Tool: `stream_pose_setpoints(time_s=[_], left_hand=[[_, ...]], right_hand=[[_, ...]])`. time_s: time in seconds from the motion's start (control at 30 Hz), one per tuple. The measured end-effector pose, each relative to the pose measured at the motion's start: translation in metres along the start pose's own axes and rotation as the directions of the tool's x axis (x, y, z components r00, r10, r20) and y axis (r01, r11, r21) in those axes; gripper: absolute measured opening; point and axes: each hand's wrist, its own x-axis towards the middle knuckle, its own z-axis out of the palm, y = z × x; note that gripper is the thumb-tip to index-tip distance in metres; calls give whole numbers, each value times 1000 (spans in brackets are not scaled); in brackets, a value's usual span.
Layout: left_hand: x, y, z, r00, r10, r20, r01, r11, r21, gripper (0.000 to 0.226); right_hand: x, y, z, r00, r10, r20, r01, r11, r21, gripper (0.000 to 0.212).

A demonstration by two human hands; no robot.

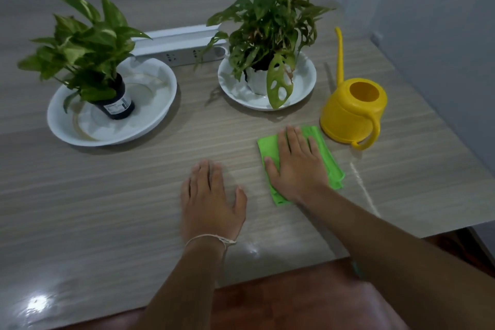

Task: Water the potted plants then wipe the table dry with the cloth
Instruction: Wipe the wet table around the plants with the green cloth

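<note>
My right hand (297, 163) lies flat with straight fingers on a folded green cloth (330, 161) near the middle of the wooden table (107, 195). My left hand (209, 201) rests flat on the bare tabletop just left of the cloth. A yellow watering can (351, 110) stands upright to the right of the cloth, its long spout pointing away. A leafy plant in a black pot (115, 102) stands in a wide white dish (150, 126) at the left. A second plant in a white pot (257, 83) sits on a white saucer (302, 88) at the centre.
A white power strip (184, 55) lies behind the two plants, with a white bar along its back. The table's right edge and near edge are close, with a brown floor (294, 300) below. Grey walls stand behind and at the right.
</note>
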Motion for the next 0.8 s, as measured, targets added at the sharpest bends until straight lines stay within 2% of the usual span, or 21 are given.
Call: stream_pose_setpoints(time_s=[0.1,0.2,0.3,0.47,0.8], left_hand=[[2,-2,1,1000,4,9,-4,1000,-5,74],[2,-4,2,1000,-2,3,2,1000,-7,74],[2,-3,2,1000,-9,-9,9,1000,-29,74],[2,-3,2,1000,-9,-16,8,1000,-19,74],[3,-5,3,1000,-11,14,11,1000,-9,74]], right_hand=[[18,1,0,1000,6,-8,-6,1000,-29,91],[7,-3,3,987,140,-83,-141,990,1,95],[2,-10,4,970,240,-40,-239,970,34,98],[25,0,1,979,206,-7,-206,979,5,93],[74,31,-2,978,208,2,-208,978,-5,99]])
